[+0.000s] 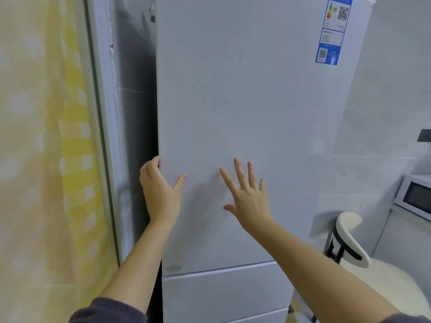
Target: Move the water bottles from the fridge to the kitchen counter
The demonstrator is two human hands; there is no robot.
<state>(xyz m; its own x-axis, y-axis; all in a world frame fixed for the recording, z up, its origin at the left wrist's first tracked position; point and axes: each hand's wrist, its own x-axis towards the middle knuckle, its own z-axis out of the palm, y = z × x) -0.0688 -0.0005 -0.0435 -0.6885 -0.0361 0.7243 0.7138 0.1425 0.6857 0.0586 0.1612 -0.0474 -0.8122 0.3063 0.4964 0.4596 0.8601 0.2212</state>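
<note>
Water bottles are nowhere in view; they are presumably shut away behind the closed upper door point(245, 101) of the white fridge point(228, 292). The left hand point(161, 192) hooks its fingers point(155, 160) round the door's left edge with the thumb lying on the front, while the right hand point(248, 198) has its fingers point(238, 169) spread wide and straight at the door face, holding nothing. Once reached, filled bottles would likely be fairly heavy, thin-walled and squeezable, perhaps slick with condensation, so a grip round the mid-body or just below the cap seems safest
</note>
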